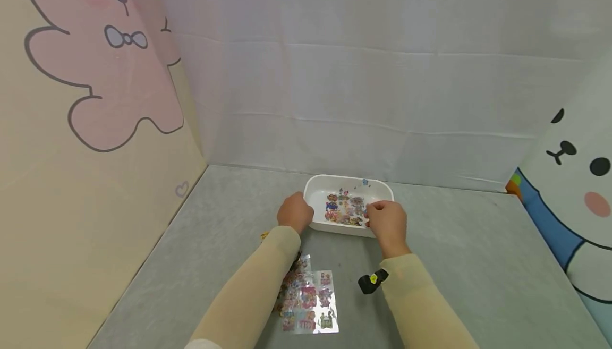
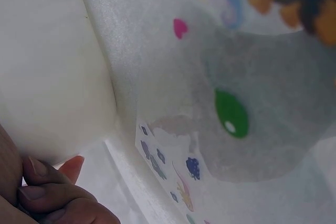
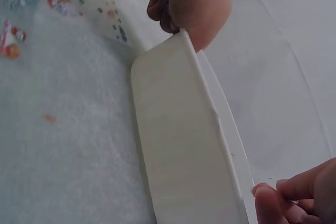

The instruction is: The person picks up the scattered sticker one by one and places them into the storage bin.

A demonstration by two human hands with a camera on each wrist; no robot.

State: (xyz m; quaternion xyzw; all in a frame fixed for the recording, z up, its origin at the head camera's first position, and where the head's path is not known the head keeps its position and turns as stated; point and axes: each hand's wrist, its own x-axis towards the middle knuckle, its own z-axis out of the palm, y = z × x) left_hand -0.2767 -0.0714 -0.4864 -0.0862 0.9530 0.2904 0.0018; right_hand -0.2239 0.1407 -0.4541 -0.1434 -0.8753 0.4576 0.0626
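- Left hand point(image 1: 295, 212), fingers curled, grips the left rim of the white tray point(image 1: 334, 228)
- Right hand point(image 1: 389, 224) brings thumb and fingertips together at the tray's right side; whether they pinch anything, I cannot tell
- Colourful stickers point(image 1: 344, 210) lie inside the tray

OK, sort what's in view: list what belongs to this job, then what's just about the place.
Likely in the job:
- white tray, with the left hand and right hand at it
- colourful stickers inside
- sticker sheets on the table, probably related

Just around:
- pink bear print, left wall
- white character print, right side
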